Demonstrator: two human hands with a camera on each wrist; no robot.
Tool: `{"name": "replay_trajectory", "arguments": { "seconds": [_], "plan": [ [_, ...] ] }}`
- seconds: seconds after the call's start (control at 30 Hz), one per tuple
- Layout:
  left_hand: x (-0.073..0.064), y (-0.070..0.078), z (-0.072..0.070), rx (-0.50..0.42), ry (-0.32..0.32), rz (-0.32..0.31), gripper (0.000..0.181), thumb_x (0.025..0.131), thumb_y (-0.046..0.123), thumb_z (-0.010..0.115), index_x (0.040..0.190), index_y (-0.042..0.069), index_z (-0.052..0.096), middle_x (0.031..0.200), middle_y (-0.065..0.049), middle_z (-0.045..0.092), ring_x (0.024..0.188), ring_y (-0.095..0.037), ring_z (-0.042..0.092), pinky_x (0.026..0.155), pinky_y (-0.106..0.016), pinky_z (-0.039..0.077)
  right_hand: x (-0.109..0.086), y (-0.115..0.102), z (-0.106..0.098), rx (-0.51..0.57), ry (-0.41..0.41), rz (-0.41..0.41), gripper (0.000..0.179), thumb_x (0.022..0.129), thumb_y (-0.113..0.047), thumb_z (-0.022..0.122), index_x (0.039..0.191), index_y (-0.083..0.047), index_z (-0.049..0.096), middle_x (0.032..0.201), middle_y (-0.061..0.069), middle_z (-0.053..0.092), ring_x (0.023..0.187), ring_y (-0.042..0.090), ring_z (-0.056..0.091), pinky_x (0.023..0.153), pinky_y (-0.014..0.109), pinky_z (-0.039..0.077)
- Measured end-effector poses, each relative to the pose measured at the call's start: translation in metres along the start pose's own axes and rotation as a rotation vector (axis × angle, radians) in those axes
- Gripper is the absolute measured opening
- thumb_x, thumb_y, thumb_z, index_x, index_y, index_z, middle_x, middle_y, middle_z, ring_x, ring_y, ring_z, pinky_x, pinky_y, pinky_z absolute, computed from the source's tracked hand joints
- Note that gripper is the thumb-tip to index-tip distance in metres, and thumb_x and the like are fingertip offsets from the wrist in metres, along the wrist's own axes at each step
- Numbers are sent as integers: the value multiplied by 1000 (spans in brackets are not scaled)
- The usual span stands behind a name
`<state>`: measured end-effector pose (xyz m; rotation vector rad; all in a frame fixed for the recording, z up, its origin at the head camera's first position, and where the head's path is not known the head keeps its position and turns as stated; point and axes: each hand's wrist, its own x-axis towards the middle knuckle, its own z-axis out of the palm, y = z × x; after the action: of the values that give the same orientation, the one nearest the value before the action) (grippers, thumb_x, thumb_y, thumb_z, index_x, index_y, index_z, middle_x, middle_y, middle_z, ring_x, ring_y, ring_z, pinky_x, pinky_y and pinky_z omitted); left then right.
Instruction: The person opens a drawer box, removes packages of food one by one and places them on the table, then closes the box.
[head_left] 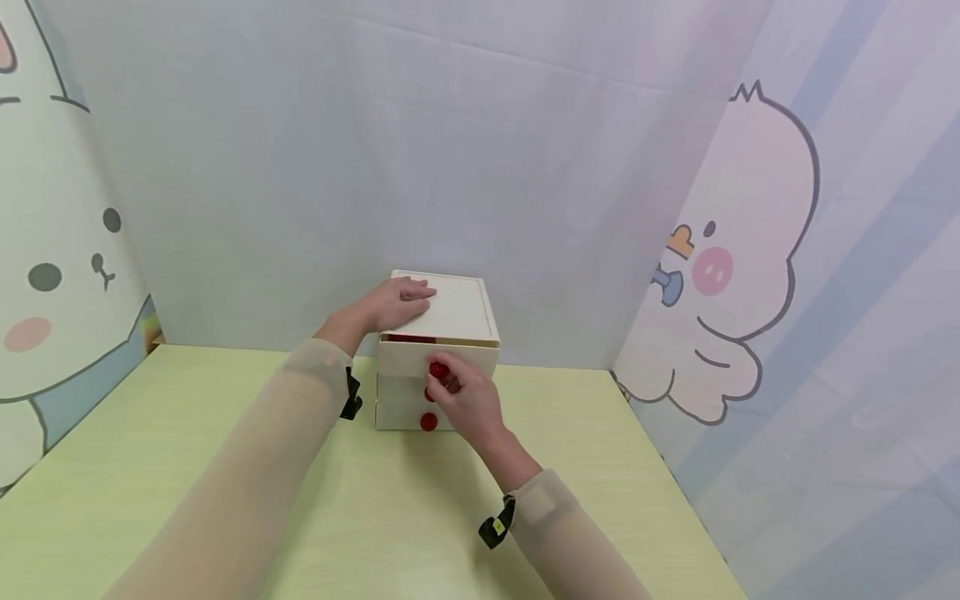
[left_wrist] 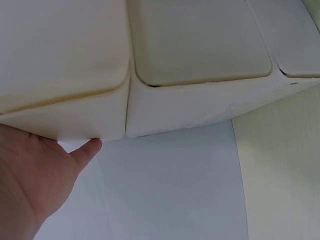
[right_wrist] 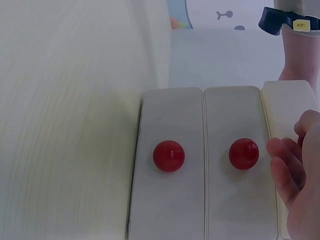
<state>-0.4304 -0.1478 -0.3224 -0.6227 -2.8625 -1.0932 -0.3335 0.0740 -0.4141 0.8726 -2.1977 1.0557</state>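
A small white cabinet (head_left: 459,305) with three stacked drawers stands on the table. My left hand (head_left: 393,304) rests on its top near the left edge, fingers extended; the left wrist view shows the thumb (left_wrist: 86,153) against the side. With the right hand (head_left: 474,404) I pinch the red knob (head_left: 438,371) of the top drawer (head_left: 401,360). That drawer is slightly pulled out, with a strip of red showing in the gap. Below, the middle drawer's red knob (right_wrist: 244,154) and the bottom drawer's red knob (right_wrist: 169,156) sit on closed fronts.
The pale yellow-green table (head_left: 360,517) spreads around the cabinet. Close behind it hangs a plain light curtain (head_left: 420,167). Printed cartoon figures cover the side curtains, a white bird (head_left: 757,208) on the right among them. Black straps circle both wrists.
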Motion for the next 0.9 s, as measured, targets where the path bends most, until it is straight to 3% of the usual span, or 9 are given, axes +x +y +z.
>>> {"name": "replay_trajectory", "arguments": {
  "seconds": [0.9],
  "plan": [
    [0, 0, 0, 33, 3, -7, 53, 115, 37, 47, 164, 18, 54, 181, -10, 33, 171, -39, 19, 138, -62, 17, -6, -4, -2, 17, -16, -9, 23, 99, -6, 79, 122, -8, 77, 94, 7, 79, 72, 12, 69, 70, 20, 62]
  ]
}}
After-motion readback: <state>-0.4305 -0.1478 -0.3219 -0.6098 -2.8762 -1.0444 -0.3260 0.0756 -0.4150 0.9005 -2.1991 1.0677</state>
